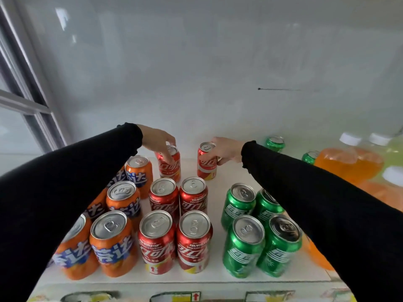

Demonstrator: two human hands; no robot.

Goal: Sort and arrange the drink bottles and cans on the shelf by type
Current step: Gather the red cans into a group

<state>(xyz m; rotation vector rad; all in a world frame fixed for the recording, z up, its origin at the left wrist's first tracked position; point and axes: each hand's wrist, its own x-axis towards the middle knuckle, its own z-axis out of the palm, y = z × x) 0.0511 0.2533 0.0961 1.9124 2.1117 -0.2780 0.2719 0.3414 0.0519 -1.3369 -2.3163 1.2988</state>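
Observation:
On the white shelf (pixel 220 277) stand three groups of cans. Orange cans (pixel 113 243) fill the left, red cola cans (pixel 174 240) the middle, green cans (pixel 259 243) the right. My left hand (pixel 160 141) grips a red can (pixel 170 163) at the back of the middle group, fingers curled over its top. My right hand (pixel 224 150) grips another red can (pixel 206 162) just to the right of it, slightly tilted. The two held cans stand apart from each other.
Two more green cans (pixel 275 143) stand at the back right. Orange and yellow-green drink bottles (pixel 349 160) with white caps crowd the far right. A white back wall (pixel 196 73) closes the shelf. A window frame (pixel 24 101) rises at the left.

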